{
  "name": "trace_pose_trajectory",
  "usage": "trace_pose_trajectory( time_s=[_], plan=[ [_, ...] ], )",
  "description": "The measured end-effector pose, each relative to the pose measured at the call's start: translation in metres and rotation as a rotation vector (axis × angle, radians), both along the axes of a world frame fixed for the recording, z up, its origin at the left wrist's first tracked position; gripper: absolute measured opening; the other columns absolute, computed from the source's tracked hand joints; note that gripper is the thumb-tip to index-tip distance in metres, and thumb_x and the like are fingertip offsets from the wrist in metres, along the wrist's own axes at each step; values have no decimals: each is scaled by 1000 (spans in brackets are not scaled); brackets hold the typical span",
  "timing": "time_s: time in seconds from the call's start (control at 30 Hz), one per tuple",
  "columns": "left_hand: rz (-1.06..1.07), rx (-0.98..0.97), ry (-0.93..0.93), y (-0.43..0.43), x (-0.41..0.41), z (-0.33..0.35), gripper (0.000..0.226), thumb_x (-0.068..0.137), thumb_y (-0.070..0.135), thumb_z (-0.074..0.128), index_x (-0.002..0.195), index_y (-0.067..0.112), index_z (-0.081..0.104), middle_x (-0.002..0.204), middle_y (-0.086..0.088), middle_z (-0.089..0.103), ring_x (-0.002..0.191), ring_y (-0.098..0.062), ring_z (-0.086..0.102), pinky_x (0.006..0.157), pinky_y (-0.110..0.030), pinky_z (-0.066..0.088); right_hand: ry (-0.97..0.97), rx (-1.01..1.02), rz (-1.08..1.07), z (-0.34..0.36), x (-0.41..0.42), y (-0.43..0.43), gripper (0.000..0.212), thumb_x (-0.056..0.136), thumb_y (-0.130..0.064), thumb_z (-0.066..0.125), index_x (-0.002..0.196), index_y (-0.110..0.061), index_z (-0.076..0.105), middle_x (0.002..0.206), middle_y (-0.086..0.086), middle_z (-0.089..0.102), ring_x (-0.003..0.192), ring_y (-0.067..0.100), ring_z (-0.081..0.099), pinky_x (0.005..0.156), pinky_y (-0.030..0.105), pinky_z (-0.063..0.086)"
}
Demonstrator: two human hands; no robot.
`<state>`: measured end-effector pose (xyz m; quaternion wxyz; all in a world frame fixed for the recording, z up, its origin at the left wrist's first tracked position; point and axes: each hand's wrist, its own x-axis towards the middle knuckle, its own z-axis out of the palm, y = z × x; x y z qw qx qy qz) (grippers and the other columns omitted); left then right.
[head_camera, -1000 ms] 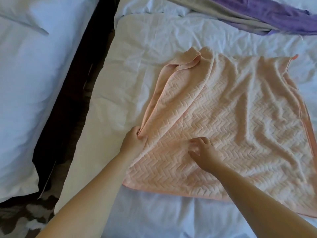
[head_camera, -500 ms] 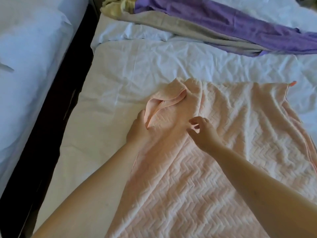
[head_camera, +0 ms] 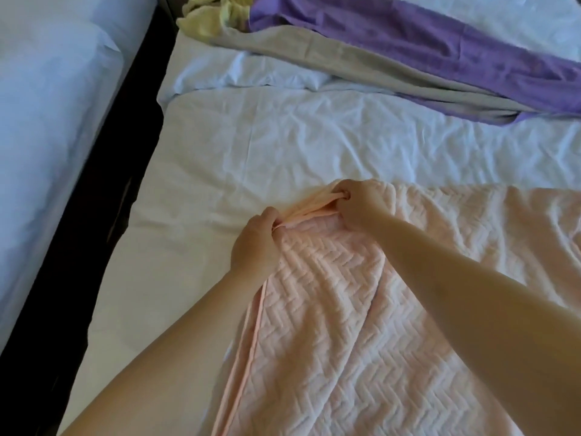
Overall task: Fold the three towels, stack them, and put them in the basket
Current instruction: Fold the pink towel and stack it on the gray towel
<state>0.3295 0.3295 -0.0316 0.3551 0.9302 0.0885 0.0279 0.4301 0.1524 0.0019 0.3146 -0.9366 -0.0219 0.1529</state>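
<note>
**Pink towel: both hands on the far-left corner**

Surface: a bed with a white, creased sheet. A second bed in pale linen fills the left of the frame, and a dark gap runs diagonally between the two. Across the top lie a purple cloth and a grey cloth touching along its near side, with a crumpled yellow cloth at their left end.

The pink towel, zigzag weave, lies flat on the sheet across the lower right. Its left hem runs from the bottom centre up to my hands, and its far edge runs from there to the right edge of the frame. The corner between them points toward the upper left. Long axis: cannot tell, since the towel runs off the frame at bottom and right.

My left hand has its fingers curled, pinching the hem at the corner. My right hand, just beside it and up-right, has its fingers curled round the bunched far edge.

Versus half a second ago: the turned-over flap stood as an open loop and my right hand was short of it, on the flat cloth. Now the flap is gathered between both hands. More of the yellow cloth shows.
</note>
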Motion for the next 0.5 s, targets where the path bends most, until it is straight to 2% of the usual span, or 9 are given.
trace_pose_trajectory(
  time_s=[0.03, 0.1, 0.13, 0.17, 0.23, 0.3, 0.37, 0.43, 0.5],
  plan=[
    [32, -50, -2, 9, 3, 3, 1, 95, 18, 51, 95, 18, 52, 79, 4, 54, 72, -19, 52, 59, -28, 37, 36, 82, -34, 4, 9, 13, 33, 88, -3, 42, 100, -24, 64, 88, 1, 67, 64, 7, 60, 46, 16, 47],
    [165, -151, -18, 30, 12, 9, 6, 95, 19, 52, 91, 23, 49, 71, 11, 51, 66, -12, 51, 55, -16, 38, 16, 302, -120, 15, 28, 42, 33, 86, 0, 43, 96, -22, 65, 96, 6, 70, 76, 15, 66, 64, 23, 57],
    [242, -193, -27, 41, 17, 12, 6, 95, 21, 51, 92, 24, 47, 71, 12, 51, 64, -6, 50, 52, -10, 37, -26, 381, -118, 22, 36, 59, 33, 87, -2, 46, 104, -22, 66, 103, 4, 68, 85, 16, 66, 73, 24, 57],
    [303, -220, -31, 51, 21, 14, 5, 96, 23, 50, 93, 24, 46, 72, 12, 51, 63, -3, 50, 50, -7, 36, -50, 445, -79, 27, 42, 75, 35, 88, -6, 49, 114, -23, 65, 110, 1, 66, 93, 14, 64, 75, 18, 55],
    [398, -274, 10, 67, 24, 13, 6, 98, 29, 47, 98, 24, 43, 75, 11, 52, 64, -2, 50, 48, -9, 36, 2, 543, 64, 32, 45, 105, 44, 92, -14, 52, 133, -28, 52, 129, -1, 58, 108, 10, 57, 76, 8, 45],
    [480, -387, 170, 74, 17, 6, 21, 96, 40, 48, 106, 22, 42, 82, 11, 51, 70, -3, 51, 51, -16, 36, 125, 519, 224, 24, 43, 125, 59, 95, -18, 52, 147, -34, 29, 149, 3, 40, 122, 14, 50, 84, 15, 45],
    [471, -482, 364, 74, -2, -2, 37, 90, 52, 52, 107, 20, 50, 91, 7, 57, 77, -9, 56, 56, -23, 41, 173, 399, 292, 10, 39, 129, 68, 96, -23, 52, 149, -39, 14, 156, 6, 26, 133, 24, 41, 99, 32, 46],
    [400, -552, 460, 69, -30, -8, 30, 86, 56, 56, 93, 27, 60, 91, 4, 66, 80, -13, 63, 59, -25, 47, 129, 396, 197, -2, 29, 124, 64, 95, -21, 55, 149, -29, 22, 154, 4, 30, 136, 25, 38, 109, 38, 37],
    [360, -609, 479, 64, -61, -8, 23, 84, 54, 61, 88, 32, 59, 88, 10, 68, 75, -5, 66, 57, -24, 49, 57, 440, 103, -9, 12, 112, 55, 93, -17, 57, 144, -18, 35, 148, 0, 40, 132, 19, 43, 106, 29, 36]
  ],
)
